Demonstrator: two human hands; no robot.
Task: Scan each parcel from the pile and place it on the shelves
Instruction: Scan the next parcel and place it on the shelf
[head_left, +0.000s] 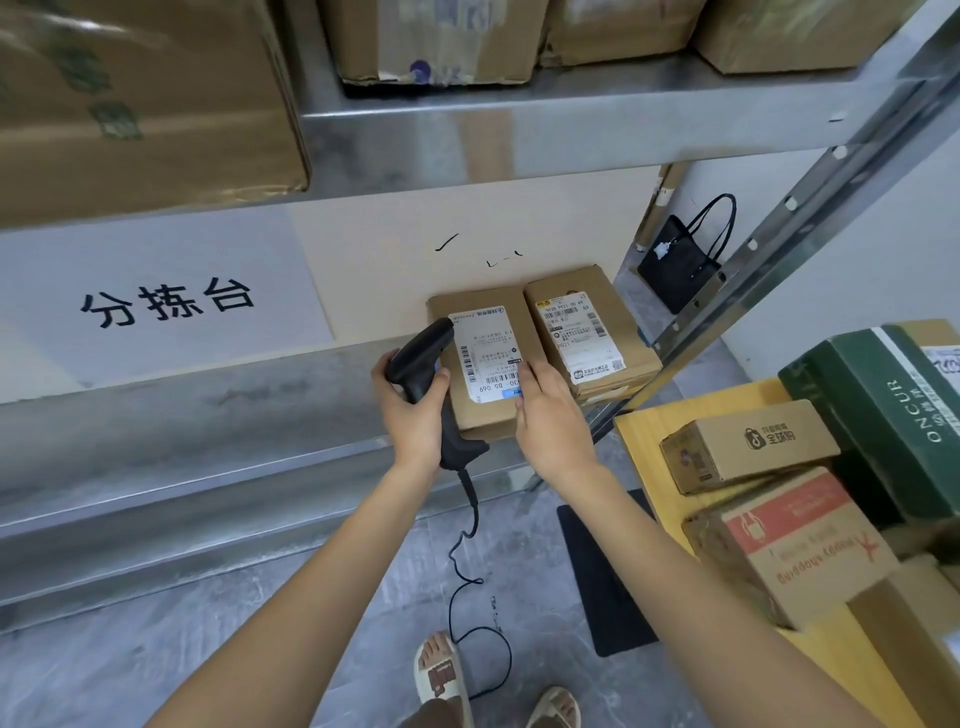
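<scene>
While the left hand (413, 410) curls round the grip of a black corded scanner (423, 364), its head pointing up and away, the right hand (550, 415) lies just beside it with straight fingers pressed flat on the near right corner of a brown parcel (483, 400). That parcel sits on the metal shelf (208, 410), label up, touching a second labelled parcel (592, 332) on the far right side of the fingers. Below the left wrist the scanner's cable (467, 571) coils down toward the floor. To the right of the right forearm, a yellow table (644, 467) bears the pile of boxes (779, 540), a green one (883, 415) among them. Beyond the shelf post hangs a black handbag (680, 265).
</scene>
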